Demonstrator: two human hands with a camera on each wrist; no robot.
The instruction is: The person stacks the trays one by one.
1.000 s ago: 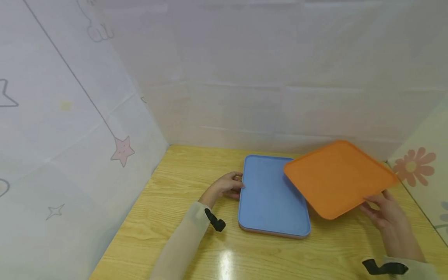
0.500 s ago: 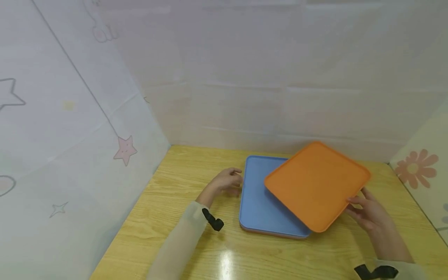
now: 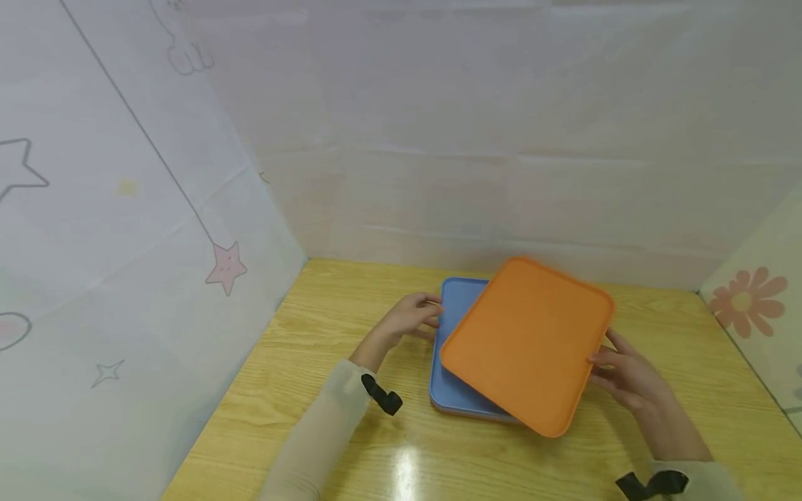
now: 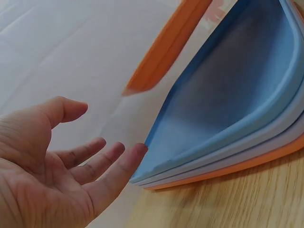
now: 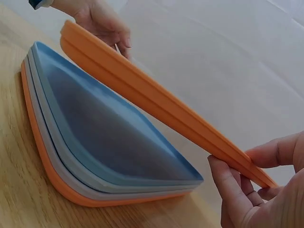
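Observation:
An orange rectangular tray [image 3: 529, 344] is held up at a slant over a stack of trays, its right edge pinched between the thumb and fingers of my right hand [image 3: 633, 379]. Topmost in the stack lies a blue tray [image 3: 460, 393], partly covered by the orange one in the head view. Below it, the right wrist view shows pale trays and another orange tray [image 5: 71, 194] at the bottom. My left hand [image 3: 407, 320] is at the stack's left edge, fingers loosely spread and holding nothing. In the left wrist view its fingertips are right at the blue rim.
The stack stands on a wood-grain table [image 3: 294, 334], near its back edge. A pale sheet wall [image 3: 413, 209] rises behind. Side sheets with printed stars and a flower [image 3: 742, 300] close off the left and right.
My right hand has carried the orange tray leftward, so it now covers more of the blue tray. My left hand drew slightly off the stack's edge, then came back a little farther up.

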